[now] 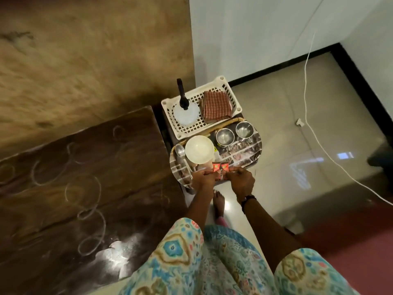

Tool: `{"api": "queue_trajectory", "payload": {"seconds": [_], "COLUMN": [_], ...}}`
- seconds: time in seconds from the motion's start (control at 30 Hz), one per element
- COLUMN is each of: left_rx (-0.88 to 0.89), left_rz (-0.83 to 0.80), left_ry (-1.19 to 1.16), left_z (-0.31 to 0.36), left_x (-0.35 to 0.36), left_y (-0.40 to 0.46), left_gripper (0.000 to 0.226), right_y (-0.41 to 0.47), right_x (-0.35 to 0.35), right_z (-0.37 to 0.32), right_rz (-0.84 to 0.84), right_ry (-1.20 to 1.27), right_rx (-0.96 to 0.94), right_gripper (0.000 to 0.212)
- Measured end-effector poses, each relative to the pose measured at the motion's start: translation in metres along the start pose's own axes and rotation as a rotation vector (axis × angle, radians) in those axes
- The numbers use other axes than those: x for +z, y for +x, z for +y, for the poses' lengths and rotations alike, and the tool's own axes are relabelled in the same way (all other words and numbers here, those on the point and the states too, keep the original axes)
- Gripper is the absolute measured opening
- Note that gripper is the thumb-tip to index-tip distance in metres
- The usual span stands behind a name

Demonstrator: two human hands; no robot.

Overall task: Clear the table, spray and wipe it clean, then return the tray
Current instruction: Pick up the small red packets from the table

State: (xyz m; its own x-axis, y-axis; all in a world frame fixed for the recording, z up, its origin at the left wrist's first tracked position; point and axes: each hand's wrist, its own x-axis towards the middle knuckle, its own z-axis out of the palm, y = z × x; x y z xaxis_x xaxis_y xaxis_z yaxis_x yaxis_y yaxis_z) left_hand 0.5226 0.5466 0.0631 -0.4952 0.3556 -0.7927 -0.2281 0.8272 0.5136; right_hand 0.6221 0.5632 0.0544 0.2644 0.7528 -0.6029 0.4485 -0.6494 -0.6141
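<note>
The tray (244, 155) sits on a low stand beside the table (80, 188), which carries white ring marks. Both hands hold the tray at its near edge: the left hand (203, 177) is curled around the rim, and the right hand (242, 179) grips the rim too. On the tray are a bowl (199, 149), a spoon (182, 157), 2 cups (225, 136) and 2 red packets (221, 167). Behind the tray, a white basket (228, 86) holds a spray bottle (185, 107) and a checked cloth (215, 106).

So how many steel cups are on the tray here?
2: one steel cup beside the white bowl, the other steel cup at the tray's far right. None seems hidden.
</note>
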Motion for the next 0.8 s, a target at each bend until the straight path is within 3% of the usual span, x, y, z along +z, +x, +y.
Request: {"api": "queue_trajectory", "payload": {"seconds": [0.13,0.33,0.47,0.63,0.8], "left_rx": [-0.078,0.041,0.077,0.105,0.409], "left_rz": [-0.040,0.122,0.149,0.162,0.227], "left_ry": [-0.078,0.110,0.208,0.106,0.041], "left_z": [-0.007,-0.022,0.004,0.008,0.016], "left_x": [0.016,0.039,0.031,0.019,0.006], "left_y": [0.027,0.061,0.036,0.001,-0.015], "left_gripper": [0.020,0.022,0.026,0.029,0.011], "right_y": [0.022,0.043,0.044,0.030,0.016], "right_x": [0.018,0.029,0.029,0.019,0.000], "right_z": [0.009,0.010,0.008,0.005,-0.037], "right_rz": [0.008,-0.020,-0.012,0.043,0.016], "right_ry": [-0.054,-0.093,-0.117,-0.027,-0.045], "right_rx": [-0.072,-0.212,-0.252,-0.282,-0.569], "right_gripper": [0.011,0.017,0.020,0.016,0.012]}}
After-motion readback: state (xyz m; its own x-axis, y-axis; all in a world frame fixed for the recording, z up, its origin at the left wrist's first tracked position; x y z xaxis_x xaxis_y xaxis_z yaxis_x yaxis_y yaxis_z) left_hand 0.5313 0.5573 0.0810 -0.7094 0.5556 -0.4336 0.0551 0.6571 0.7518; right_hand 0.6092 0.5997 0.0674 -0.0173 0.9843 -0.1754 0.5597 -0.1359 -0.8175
